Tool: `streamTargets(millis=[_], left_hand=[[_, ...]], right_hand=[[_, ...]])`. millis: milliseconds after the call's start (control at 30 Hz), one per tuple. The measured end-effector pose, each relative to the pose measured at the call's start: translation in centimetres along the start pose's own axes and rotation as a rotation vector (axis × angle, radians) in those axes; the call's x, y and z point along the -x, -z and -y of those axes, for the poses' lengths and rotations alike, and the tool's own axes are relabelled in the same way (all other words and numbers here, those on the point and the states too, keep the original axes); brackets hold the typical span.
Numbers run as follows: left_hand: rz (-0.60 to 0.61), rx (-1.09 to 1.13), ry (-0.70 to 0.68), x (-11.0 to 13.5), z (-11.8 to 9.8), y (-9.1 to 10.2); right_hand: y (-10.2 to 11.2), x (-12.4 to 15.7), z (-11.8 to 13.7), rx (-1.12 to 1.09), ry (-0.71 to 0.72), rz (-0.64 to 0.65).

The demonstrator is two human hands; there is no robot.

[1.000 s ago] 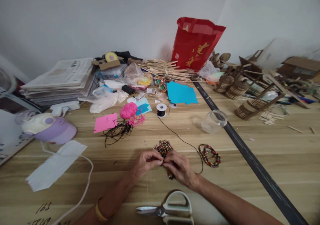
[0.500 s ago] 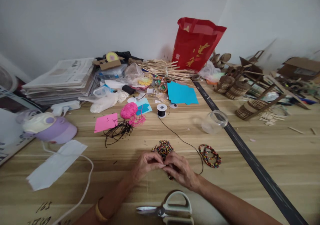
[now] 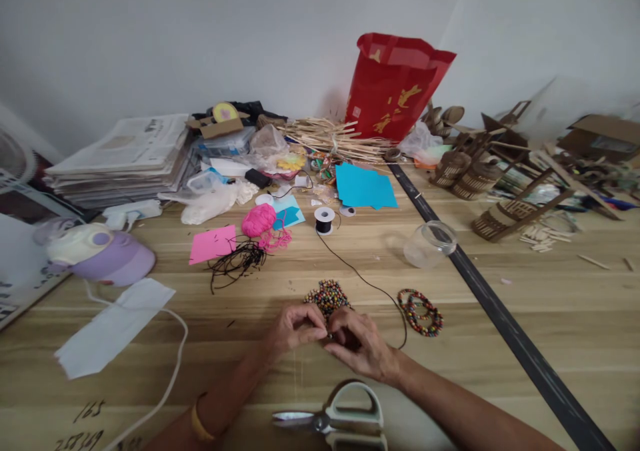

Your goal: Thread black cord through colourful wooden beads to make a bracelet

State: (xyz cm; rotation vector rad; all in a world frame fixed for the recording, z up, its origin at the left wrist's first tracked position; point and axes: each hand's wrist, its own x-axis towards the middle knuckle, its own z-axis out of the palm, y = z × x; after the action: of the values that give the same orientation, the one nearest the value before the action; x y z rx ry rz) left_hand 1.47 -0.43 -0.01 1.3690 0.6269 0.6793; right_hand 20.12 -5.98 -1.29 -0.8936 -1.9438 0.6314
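My left hand (image 3: 293, 327) and my right hand (image 3: 363, 344) meet fingertip to fingertip low on the wooden table (image 3: 550, 291). Both are closed in a pinch around a small bead on the black cord (image 3: 365, 281); the bead itself is barely visible. The cord runs from my right hand up to a black thread spool (image 3: 324, 219). A pile of coloured beads (image 3: 327, 296) lies just beyond my fingers. To the right rests a finished beaded bracelet (image 3: 420, 311).
Scissors (image 3: 335, 421) lie near the front edge. A clear jar (image 3: 430, 243), pink yarn (image 3: 259, 221), tangled black cord (image 3: 235, 261), pink paper (image 3: 213, 244), blue paper (image 3: 365, 187), red bag (image 3: 395, 87), newspapers (image 3: 125, 157) and wooden models (image 3: 500, 184) fill the back.
My hands stay at the same spot; the right hand's fingers have curled slightly lower and the pinch has tightened. The view shifted a little.
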Motion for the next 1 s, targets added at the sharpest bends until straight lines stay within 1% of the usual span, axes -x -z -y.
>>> streamTargets(millis=[167,333,400,467,600,667,733,867,1000], left_hand=[[-0.034,-0.017,-0.039,-0.1,0.1,0.1],[-0.042,-0.064,-0.057,-0.1,0.2,0.2],[-0.063,-0.079,-0.069,0.0,0.1,0.2],[-0.108,-0.094,-0.063,0.0,0.0,0.2],[-0.245,-0.163,-0.03,0.0,-0.4,0.6],[-0.315,-0.233,-0.035,-0.1,-0.6,0.8],[-0.361,-0.319,-0.039,-0.3,-0.9,1.0],[-0.357,-0.502,-0.059,-0.6,-1.4,1.8],[-0.282,-0.666,-0.066,-0.7,-1.3,2.6]], right_hand=[[-0.3,0.0,-0.4,-0.036,0.019,-0.018],[-0.1,-0.2,-0.4,-0.036,-0.014,0.007],[-0.2,-0.2,-0.5,-0.055,-0.018,-0.004],[-0.3,-0.1,-0.6,-0.074,-0.044,-0.042],[-0.7,-0.1,-0.9,-0.081,-0.174,-0.153],[-0.7,-0.2,-1.0,-0.098,-0.213,-0.179],[-0.7,-0.3,-1.1,-0.111,-0.218,-0.183],[-0.4,-0.5,-1.2,-0.112,-0.207,-0.166],[-0.5,-0.4,-1.2,-0.129,-0.22,-0.182]])
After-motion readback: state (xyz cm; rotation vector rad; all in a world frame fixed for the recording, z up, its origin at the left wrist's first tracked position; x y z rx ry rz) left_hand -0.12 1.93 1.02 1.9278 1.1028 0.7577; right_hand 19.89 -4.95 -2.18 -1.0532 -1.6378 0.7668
